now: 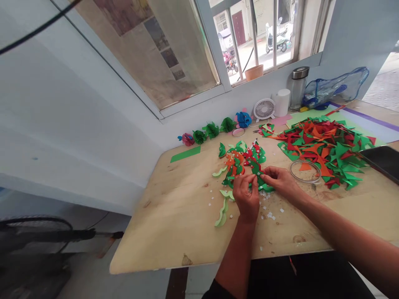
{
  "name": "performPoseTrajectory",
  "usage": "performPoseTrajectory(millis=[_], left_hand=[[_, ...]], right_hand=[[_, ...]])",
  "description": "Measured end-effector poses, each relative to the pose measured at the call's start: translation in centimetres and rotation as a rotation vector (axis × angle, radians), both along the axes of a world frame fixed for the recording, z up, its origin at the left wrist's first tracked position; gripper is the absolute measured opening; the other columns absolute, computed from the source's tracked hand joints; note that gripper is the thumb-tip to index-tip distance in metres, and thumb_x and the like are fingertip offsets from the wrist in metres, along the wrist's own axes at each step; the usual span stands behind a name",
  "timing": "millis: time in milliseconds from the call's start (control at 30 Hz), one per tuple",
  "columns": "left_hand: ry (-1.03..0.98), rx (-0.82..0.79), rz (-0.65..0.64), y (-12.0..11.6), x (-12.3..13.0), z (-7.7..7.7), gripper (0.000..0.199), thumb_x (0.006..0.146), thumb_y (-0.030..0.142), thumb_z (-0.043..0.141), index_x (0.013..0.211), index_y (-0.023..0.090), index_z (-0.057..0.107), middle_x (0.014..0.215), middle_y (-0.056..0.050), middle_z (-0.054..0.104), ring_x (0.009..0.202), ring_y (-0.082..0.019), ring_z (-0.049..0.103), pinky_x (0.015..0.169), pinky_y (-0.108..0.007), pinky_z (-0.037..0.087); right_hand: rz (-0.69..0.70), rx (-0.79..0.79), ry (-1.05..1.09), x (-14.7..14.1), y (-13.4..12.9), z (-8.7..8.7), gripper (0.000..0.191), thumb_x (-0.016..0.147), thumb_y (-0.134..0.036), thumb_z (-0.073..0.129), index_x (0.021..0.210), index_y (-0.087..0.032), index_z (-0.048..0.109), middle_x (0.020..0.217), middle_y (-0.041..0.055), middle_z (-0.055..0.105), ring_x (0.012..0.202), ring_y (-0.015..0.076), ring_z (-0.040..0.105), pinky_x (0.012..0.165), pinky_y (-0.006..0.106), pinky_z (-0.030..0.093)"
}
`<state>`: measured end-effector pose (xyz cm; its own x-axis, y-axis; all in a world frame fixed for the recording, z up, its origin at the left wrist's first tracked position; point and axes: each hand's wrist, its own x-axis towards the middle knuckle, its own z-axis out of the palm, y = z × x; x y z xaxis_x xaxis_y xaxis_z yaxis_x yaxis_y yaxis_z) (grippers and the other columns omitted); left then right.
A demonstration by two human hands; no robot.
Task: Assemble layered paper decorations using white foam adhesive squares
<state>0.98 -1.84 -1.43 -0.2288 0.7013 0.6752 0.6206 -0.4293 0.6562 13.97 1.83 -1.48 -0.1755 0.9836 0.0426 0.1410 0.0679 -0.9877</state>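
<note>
A green paper cutout [256,167] with small white squares on it lies between my two hands. My right hand [280,180] pinches its right edge between thumb and fingers. My left hand [246,194] is closed in a pinch against its near left side; what sits between those fingertips is hidden. Just beyond, a loose heap of wavy cutouts holds orange pieces [235,158], red pieces [249,156] and more green, many dotted with white squares. Pale green wavy strips [222,214] lie left of my left hand. Tiny white squares [270,216] are scattered below my right hand.
A large pile of red, orange and green scraps [324,145] covers the right side, beside a phone [382,161] and a roll ring [305,171]. Paper flowers [212,130], a small fan [264,109], a white cylinder [282,102] and a glass bottle [298,89] line the wall.
</note>
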Motion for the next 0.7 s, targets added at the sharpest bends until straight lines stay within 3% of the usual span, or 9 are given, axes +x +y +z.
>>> performPoseTrajectory(millis=[167, 500, 700], left_hand=[[0.258, 0.086, -0.019, 0.5, 0.1, -0.8, 0.016, 0.085, 0.019, 0.053, 0.088, 0.015, 0.068, 0.08, -0.008, 0.066, 0.082, -0.017, 0.06, 0.078, -0.032, 0.049], [0.309, 0.075, 0.029, 0.5, 0.2, -1.3, 0.018, 0.087, 0.02, 0.05, 0.089, 0.015, 0.067, 0.079, -0.008, 0.067, 0.081, -0.018, 0.06, 0.078, -0.032, 0.048], [0.334, 0.01, 0.042, 0.6, 0.1, -1.3, 0.019, 0.087, 0.019, 0.049, 0.083, 0.015, 0.067, 0.074, -0.008, 0.066, 0.077, -0.019, 0.059, 0.077, -0.033, 0.046]], right_hand=[[-0.02, 0.119, -0.122, 0.1, 0.1, -0.8, 0.022, 0.074, -0.037, 0.055, 0.073, -0.016, 0.061, 0.059, -0.0011, 0.055, 0.052, 0.0112, 0.045, 0.049, 0.023, 0.036], [-0.071, 0.26, -0.371, 0.0, -0.3, -0.3, 0.021, 0.078, -0.034, 0.052, 0.077, -0.017, 0.064, 0.063, 0.0012, 0.062, 0.055, 0.0128, 0.05, 0.054, 0.024, 0.04], [-0.029, 0.291, -0.436, 0.1, -0.6, -0.1, 0.017, 0.078, -0.03, 0.05, 0.078, -0.019, 0.064, 0.067, 0.0027, 0.065, 0.06, 0.0152, 0.055, 0.06, 0.026, 0.041]])
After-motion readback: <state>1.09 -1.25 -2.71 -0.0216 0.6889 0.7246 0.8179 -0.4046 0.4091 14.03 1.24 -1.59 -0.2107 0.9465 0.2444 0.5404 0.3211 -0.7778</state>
